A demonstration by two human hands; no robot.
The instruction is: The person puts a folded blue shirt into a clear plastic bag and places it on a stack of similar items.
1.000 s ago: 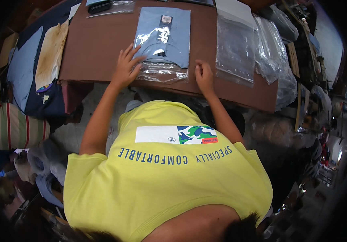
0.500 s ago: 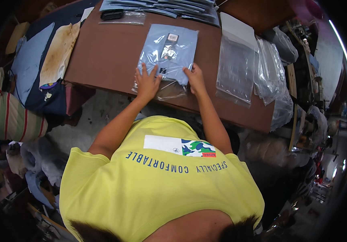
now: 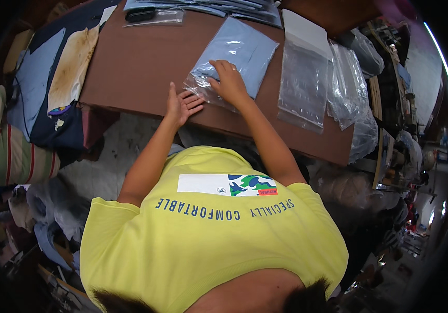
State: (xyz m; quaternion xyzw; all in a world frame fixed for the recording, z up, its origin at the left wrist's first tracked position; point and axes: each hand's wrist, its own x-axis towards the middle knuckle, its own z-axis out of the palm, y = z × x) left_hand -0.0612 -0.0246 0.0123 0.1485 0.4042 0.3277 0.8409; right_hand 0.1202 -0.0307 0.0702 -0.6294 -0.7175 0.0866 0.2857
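Observation:
A folded light-blue garment in a clear plastic bag (image 3: 250,49) lies turned at a slant on the brown table, its plain side up. The bag's loose clear end points toward me at the lower left. My right hand (image 3: 229,82) rests on the lower part of the bag, fingers reaching left, with a ring on one finger. Just beside the loose end, my left hand (image 3: 181,107) is open, palm turned up and fingers spread. Its fingertips come close to the plastic; I cannot tell whether they touch it.
Stacked blue bagged garments (image 3: 218,6) lie along the table's far edge, beside a black object (image 3: 140,15) on a small clear bag. Flat clear bags (image 3: 303,78) and crumpled plastic (image 3: 346,83) lie on the right. A stained cloth (image 3: 75,68) and striped fabric (image 3: 18,151) are at left.
The bagged garment has been flipped from its labelled side to its plain side and turned clockwise, shifting right. My left hand has come off it and turned palm up; my right hand has moved onto it.

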